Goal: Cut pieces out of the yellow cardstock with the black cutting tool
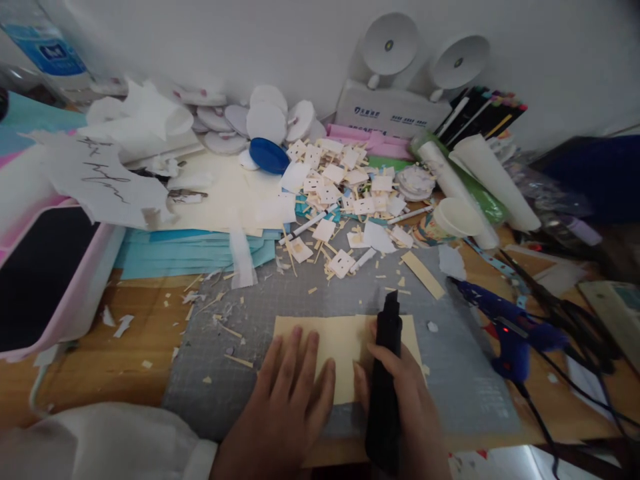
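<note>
Plainly, the wide grey cutting mat (450,387) on the wooden surface (143,327) is the base to work over, and the whole cream sheet (345,350) is best kept within it. The left hand (275,410) lies palm down on the sheet's left part, its fingers straight and slightly spread, gripping nothing; even pressure there should stop the sheet from sliding. The right hand (420,407) has its fingers closed around a black cutter (385,393), nose pointing away over the sheet's far edge. If the blade is used, light, repeated strokes, with the left fingertips well off its path, would likely give a cleaner edge than one hard push; whether it is out or touching, I can't tell. Loose scraps near the sheet are worth brushing aside, since a bit trapped underneath could lift it.

The sheet sits at the mat's near middle, pale yellow, matt and apparently flat, wider than it is deep. Its far edge shows a slight break right of centre, a crease or a join, I can't say which. A narrow cream strip (423,275) lies beyond, to the right.
</note>
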### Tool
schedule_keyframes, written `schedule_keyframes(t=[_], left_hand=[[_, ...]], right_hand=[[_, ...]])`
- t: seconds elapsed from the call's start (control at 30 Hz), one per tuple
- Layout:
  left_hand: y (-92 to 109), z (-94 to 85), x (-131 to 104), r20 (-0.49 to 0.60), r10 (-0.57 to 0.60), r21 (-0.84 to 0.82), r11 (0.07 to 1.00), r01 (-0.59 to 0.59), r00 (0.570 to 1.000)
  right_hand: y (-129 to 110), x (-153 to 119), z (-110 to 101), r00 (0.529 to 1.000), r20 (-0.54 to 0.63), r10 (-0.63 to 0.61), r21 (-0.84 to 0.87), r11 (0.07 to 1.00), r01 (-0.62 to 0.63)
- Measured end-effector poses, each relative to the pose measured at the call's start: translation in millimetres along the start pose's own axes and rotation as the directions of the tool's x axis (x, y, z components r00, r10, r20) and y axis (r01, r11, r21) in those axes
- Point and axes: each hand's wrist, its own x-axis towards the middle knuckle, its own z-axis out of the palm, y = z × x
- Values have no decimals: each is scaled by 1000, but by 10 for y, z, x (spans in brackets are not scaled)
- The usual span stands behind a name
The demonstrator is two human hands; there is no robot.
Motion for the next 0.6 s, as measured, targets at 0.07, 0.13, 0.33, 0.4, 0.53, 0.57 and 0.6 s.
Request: schedule_keyframes(t=[0.07, 0.13, 0.33, 0.4, 0.53, 0.57, 0.6], left_hand=[[5, -37, 2, 48, -10, -25, 1000, 11, 999], [17, -91, 14, 118, -35, -43, 998, 41, 992], [-2, -163, 51, 211, -8, -114, 993, 33, 977], [-25, -158, 53, 218, 19, -144, 989, 13, 976], [-41, -132, 37, 240, 43, -167, 986, -3, 970], [-37, -122, 30, 242, 47, -164, 986, -7, 969], [-31, -110, 24, 242, 46, -158, 987, -7, 969]], right_hand=[[24, 1, 3, 999, -45, 5, -6, 1000, -5], [53, 14, -22, 989, -130, 73, -27, 997, -77], [150, 95, -216, 950, -227, 213, -53, 972, -231], [160, 104, -305, 953, -234, 194, -31, 978, -206], [103, 42, -500, 945, -321, 65, 64, 997, -47], [75, 12, -542, 949, -314, 33, 127, 992, 8], [45, -22, -577, 958, -286, -1, 202, 977, 61]])
